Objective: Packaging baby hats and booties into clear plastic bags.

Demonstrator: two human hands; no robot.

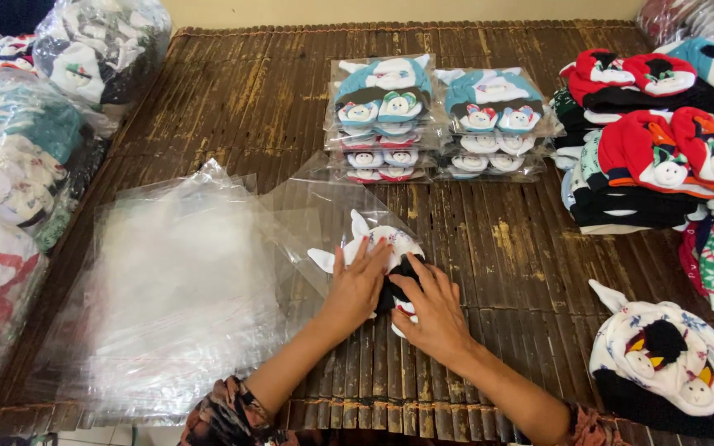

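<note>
White knit hat (378,239) lies mid-mat, near edge side, long axis running near-right to far-left, pointed ears aimed far-left toward clear bag (316,206). Left hand (357,285) flat, fingers spread on hat. Right hand (431,310) presses black part, fingers loosely curled; grip probably none, view partly blocked. Bare bamboo mat (497,248) open right of hands. Stack of empty bags (175,289) left. Bagged hats (440,116) stacked far.

Two stacks of bagged hats (440,120) side by side at the far middle of the bamboo mat (522,248). One loose pile of clear bags (175,289) at its left. Two hands at its near middle. One unbagged white hat (663,355) at its right near corner.
</note>
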